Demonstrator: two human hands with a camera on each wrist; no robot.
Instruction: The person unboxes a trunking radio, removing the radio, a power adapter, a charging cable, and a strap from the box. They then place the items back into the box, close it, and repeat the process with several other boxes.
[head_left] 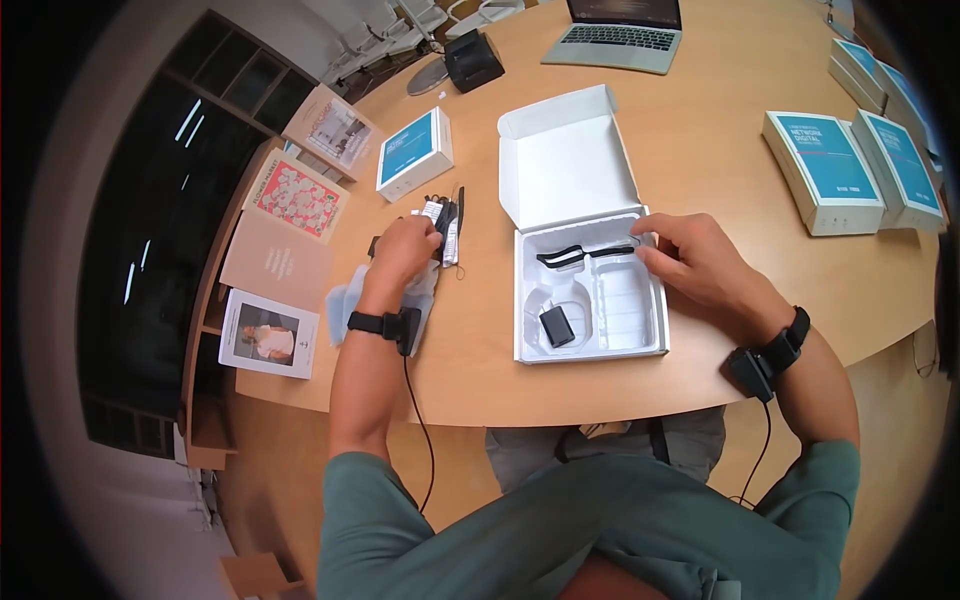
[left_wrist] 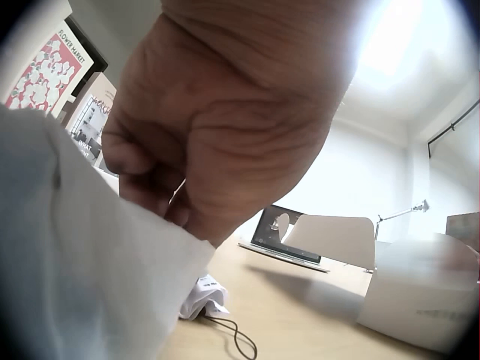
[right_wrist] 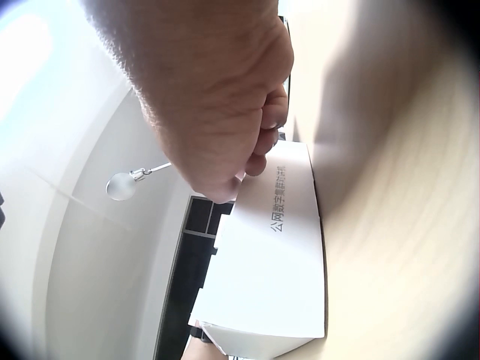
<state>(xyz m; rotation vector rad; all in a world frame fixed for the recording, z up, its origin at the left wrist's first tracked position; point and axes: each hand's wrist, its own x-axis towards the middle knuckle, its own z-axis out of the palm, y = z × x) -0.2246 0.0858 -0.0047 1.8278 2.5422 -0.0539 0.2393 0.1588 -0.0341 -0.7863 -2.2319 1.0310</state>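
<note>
A white box (head_left: 591, 354) stands with its lid raised and a moulded tray inside. In the tray lie a black strap (head_left: 560, 258) and a small black block (head_left: 557, 326). My right hand (head_left: 703, 260) grips the box's right wall near the back corner, fingers curled at the rim. To the left, my left hand (head_left: 402, 250) reaches down with bent fingers at a pile of black cords and white-labelled pieces (head_left: 452, 222); I cannot tell whether it pinches one. A translucent plastic bag (head_left: 345, 303) lies under that wrist, filling the lower left of the left wrist view.
A closed blue-and-white box (head_left: 415, 152) sits behind the pile, and more such boxes (head_left: 825, 175) stand at the right. Books (head_left: 298, 195) line the left edge. A laptop (head_left: 620, 40) and a dark round-based device (head_left: 472, 62) are at the back.
</note>
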